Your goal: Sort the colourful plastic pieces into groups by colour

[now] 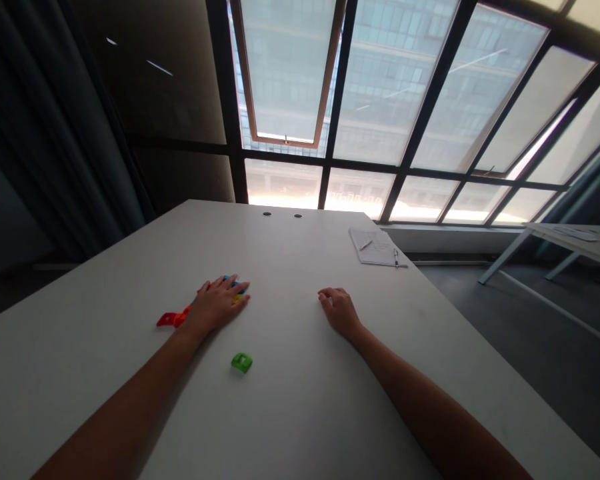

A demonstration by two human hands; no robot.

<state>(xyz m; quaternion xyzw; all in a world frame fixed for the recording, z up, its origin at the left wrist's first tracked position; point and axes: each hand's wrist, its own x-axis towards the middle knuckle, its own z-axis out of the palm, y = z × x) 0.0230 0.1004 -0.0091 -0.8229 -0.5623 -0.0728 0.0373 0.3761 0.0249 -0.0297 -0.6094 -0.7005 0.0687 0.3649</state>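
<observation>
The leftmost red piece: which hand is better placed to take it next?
Probably the left hand: it lies over neighbouring coloured pieces, close to the leftmost red piece. The right hand is farther away.

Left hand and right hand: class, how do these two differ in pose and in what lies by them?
The left hand has its fingers stretched out; the right hand has its fingers curled in.
The left hand partly covers coloured pieces; no piece shows at the right hand.
The left hand is nearer the green piece than the right hand is.
Both are bare.
</observation>
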